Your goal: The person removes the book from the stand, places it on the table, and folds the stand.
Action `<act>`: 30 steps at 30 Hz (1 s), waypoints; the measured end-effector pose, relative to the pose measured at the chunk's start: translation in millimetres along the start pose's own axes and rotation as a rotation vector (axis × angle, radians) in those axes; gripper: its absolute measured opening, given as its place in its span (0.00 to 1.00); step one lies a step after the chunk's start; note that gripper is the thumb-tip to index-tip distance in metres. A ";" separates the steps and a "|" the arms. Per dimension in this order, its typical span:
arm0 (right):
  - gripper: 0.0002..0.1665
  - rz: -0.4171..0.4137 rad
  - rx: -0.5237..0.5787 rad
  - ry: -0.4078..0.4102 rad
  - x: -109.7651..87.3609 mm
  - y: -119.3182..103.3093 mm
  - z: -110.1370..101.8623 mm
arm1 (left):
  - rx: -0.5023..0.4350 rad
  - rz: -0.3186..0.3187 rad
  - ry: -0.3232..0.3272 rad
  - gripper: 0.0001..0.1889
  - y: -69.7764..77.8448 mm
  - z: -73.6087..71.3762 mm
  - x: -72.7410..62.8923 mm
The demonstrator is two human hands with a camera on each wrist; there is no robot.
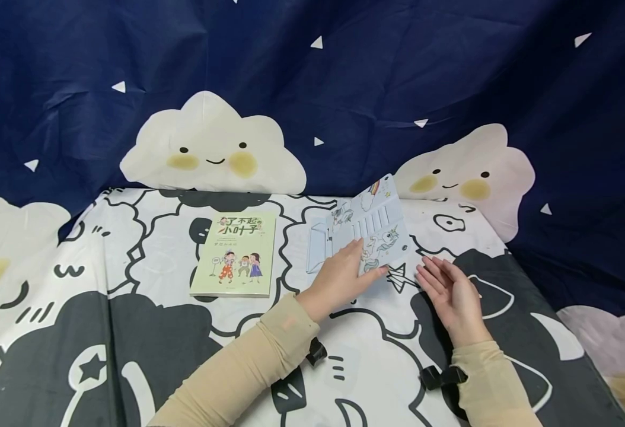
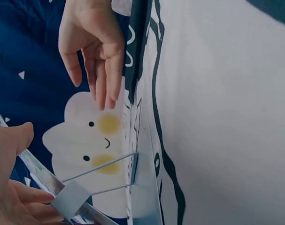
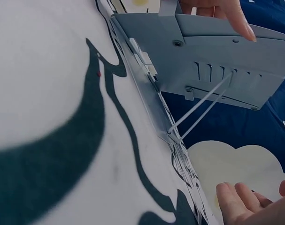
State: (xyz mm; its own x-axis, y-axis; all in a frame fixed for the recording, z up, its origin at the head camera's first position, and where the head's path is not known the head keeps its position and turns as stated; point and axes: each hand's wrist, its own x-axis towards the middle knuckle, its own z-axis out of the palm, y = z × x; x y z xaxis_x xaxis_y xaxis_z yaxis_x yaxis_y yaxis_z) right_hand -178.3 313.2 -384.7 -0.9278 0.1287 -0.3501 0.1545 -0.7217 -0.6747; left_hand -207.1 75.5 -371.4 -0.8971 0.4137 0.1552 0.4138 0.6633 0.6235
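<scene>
A pale blue book stand (image 1: 373,222), printed with unicorns and a rainbow, stands tilted up from its base (image 1: 316,243) on the patterned cloth. My left hand (image 1: 339,276) grips the panel by its near edge, fingers over the printed face and thumb along the lower right corner. From the right wrist view, the plain back (image 3: 227,61) shows slots, and a wire prop (image 3: 198,110) runs from it down to the base. My right hand (image 1: 453,296) is held palm up to the right of the stand, apart from it, fingers loosely extended and holding nothing.
A light green book (image 1: 235,255) with cartoon children on its cover lies flat to the left of the stand. Behind the cloth-covered surface (image 1: 350,344) hangs a dark blue curtain (image 1: 355,89) with smiling clouds. Black straps sit at both wrists.
</scene>
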 end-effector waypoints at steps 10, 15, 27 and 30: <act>0.13 0.015 -0.060 -0.040 -0.8 4.7 1.5 | -0.131 0.004 0.036 0.40 -8.1 -3.3 -7.8; 0.14 0.012 -0.088 -0.061 -0.4 5.8 1.3 | -0.232 0.005 0.065 0.39 -17.3 -9.4 -11.5; 0.14 0.015 -0.112 -0.077 0.5 8.8 0.1 | -0.379 0.003 0.092 0.35 -33.0 -17.9 -20.8; 0.13 0.013 -0.115 -0.081 0.8 9.6 -0.8 | -0.398 0.008 0.100 0.34 -36.0 -18.4 -21.8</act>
State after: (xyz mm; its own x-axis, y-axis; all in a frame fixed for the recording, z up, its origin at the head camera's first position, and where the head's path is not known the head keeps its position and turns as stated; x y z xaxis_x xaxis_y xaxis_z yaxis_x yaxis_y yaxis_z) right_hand -177.3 307.0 -392.0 -0.9490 0.0611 -0.3094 0.2007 -0.6397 -0.7420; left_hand -205.3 31.1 -383.1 -0.9129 0.3422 0.2227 0.3460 0.3590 0.8668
